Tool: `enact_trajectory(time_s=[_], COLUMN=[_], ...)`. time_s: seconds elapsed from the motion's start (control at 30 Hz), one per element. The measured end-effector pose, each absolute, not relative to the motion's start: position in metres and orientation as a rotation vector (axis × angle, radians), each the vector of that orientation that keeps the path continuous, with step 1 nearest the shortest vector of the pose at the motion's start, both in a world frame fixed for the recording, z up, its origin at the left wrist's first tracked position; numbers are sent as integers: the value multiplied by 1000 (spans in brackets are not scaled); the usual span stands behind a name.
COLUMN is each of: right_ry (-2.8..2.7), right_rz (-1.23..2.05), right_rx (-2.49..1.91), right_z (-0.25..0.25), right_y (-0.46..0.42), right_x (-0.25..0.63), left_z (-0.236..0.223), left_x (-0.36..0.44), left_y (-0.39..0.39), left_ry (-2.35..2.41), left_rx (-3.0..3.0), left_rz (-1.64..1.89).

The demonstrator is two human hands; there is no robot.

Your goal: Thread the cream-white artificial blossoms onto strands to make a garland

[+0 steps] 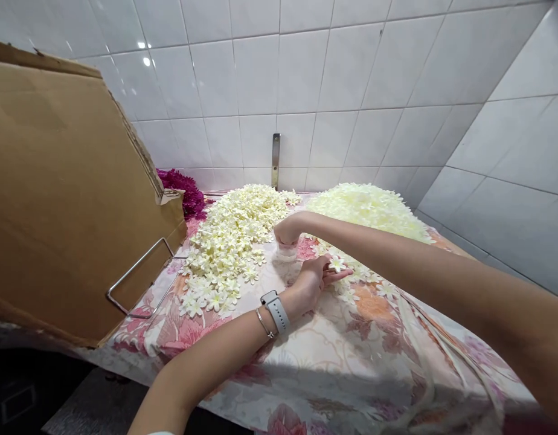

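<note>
My left hand (pixel 311 283), with a pale-strapped watch and a thin bangle at the wrist, holds a white artificial-looking flower (pixel 337 263) at its thumb and fingers. My right hand (pixel 288 228) reaches across from the right, beyond the left one, with its fingers curled downward. A blurred pale patch lies under those fingers, and what they grip is hidden. Close by on the left lies a heap of cream-white flowers (pixel 234 232). Behind my right forearm rises a second heap of paler, yellowish-white petals (pixel 365 205).
A large cardboard box (pixel 66 181) stands at the left, with a bent metal wire frame (pixel 136 275) beside it. Purple flowers (pixel 182 190) lie behind the box. White strips (pixel 424 362) trail over the floral tablecloth (pixel 342 362). A metal bracket (pixel 276 160) is against the tiled wall.
</note>
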State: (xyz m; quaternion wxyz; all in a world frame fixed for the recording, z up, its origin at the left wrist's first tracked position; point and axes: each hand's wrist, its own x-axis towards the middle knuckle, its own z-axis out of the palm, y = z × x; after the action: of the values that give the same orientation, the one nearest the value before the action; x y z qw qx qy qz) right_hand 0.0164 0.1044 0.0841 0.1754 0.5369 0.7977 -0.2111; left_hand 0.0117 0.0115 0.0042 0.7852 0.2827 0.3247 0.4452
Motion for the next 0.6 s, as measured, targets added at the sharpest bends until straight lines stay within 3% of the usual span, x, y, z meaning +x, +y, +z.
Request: enact_trajectory(time_s=[0.13,0.4,0.6], right_ry=[2233,2453,2621], right_rz=[-696,-917,-1109], right_rx=[1456,1563,1740], right_z=[85,141,93], right_y=[107,92,54], right_x=[21,93,155], left_z=[4,6,11], left_x=[11,13,10], left_y=[12,14,16], left_ry=[708,700,688], left_rx=[584,657,809], left_rz=[964,1062,1200])
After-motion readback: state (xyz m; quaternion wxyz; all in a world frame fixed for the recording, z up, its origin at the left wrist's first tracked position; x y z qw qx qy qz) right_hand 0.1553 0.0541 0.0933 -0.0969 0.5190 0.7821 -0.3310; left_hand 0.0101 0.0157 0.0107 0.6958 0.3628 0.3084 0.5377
